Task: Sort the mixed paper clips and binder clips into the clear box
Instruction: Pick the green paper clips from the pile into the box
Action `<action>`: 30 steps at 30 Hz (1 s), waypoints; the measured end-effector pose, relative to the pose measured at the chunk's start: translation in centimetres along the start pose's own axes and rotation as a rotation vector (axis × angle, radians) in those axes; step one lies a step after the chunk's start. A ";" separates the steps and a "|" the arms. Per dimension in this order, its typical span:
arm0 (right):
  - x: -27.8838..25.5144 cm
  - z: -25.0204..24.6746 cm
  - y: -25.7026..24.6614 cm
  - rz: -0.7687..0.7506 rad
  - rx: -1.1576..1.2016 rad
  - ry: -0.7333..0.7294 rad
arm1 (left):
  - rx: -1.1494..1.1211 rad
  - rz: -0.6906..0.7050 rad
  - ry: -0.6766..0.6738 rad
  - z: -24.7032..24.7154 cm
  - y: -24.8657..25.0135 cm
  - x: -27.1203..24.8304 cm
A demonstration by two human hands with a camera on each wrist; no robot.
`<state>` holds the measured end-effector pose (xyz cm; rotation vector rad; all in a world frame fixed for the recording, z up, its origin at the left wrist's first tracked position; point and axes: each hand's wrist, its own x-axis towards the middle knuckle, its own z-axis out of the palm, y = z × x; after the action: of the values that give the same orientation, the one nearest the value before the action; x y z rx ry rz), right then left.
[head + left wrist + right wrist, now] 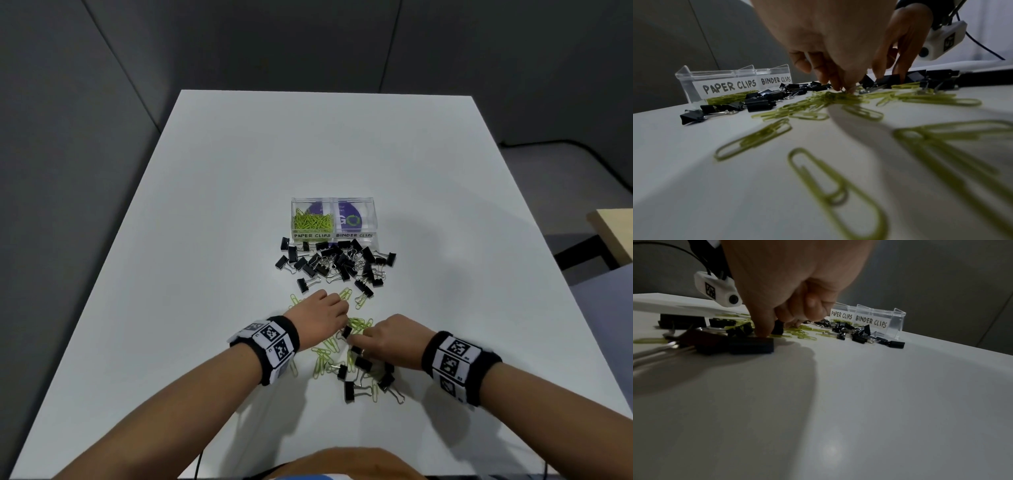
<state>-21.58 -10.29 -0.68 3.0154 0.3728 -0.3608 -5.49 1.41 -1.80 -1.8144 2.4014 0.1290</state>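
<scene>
The clear box point(365, 205) stands mid-table, labelled PAPER CLIPS on the left and BINDER CLIPS on the right. Green paper clips point(312, 221) fill its left compartment; the right one looks empty. Black binder clips point(337, 260) lie heaped in front of it. More green paper clips point(325, 356) and binder clips point(363, 377) are scattered near me. My left hand point(344, 322) pinches a bunch of paper clips point(838, 97) on the table with its fingertips point(836, 87). Beside it, my right hand point(354, 339) has its fingers curled and pinches a black binder clip point(778, 327).
The white table point(205, 205) has bare surface to the left, right and behind the box. In the right wrist view, a binder clip point(752, 345) lies just under my thumb. A wooden table corner point(613, 233) shows at the far right, off the table.
</scene>
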 end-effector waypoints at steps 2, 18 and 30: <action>0.5 -0.1 -0.1 -0.028 -0.052 -0.015 | 0.010 0.007 0.003 0.0 0.1 0.1; 2.9 -2.4 3.1 0.051 0.262 0.252 | -0.175 -0.533 0.071 -3.9 -7.8 0.6; 6.2 -5.3 6.9 0.521 0.298 0.025 | -0.236 -0.583 0.062 -4.0 -8.9 0.8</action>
<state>-12.87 -15.00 3.29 3.2367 -0.5056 -0.3568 2.64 -2.33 2.12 -2.5724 1.8495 0.3063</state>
